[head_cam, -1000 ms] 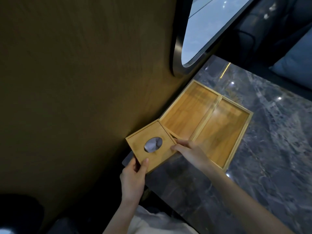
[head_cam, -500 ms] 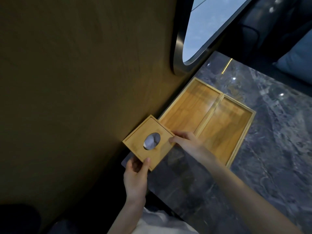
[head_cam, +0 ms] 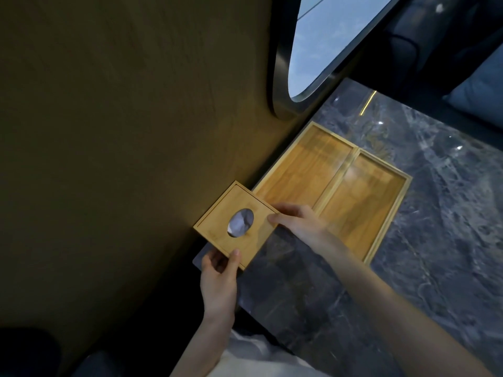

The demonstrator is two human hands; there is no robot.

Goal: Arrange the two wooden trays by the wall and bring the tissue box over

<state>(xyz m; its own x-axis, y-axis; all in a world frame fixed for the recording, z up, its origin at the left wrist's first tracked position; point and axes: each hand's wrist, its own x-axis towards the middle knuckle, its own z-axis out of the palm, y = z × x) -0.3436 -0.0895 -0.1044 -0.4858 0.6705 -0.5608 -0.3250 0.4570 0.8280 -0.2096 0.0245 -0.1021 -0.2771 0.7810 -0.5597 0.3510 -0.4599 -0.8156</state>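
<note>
Right hand hides the tray corner — mirror cut off at top.

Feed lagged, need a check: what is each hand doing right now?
Left hand: closed on the near corner of the tissue box.
Right hand: gripping the tissue box's right edge.

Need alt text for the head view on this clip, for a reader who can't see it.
Two bare hands, left hand and right hand, hold a square wooden tissue box with an oval opening at the corner of a dark marble table, next to a brown wall. Two empty wooden trays lie side by side beyond it, under a curved window.
</note>
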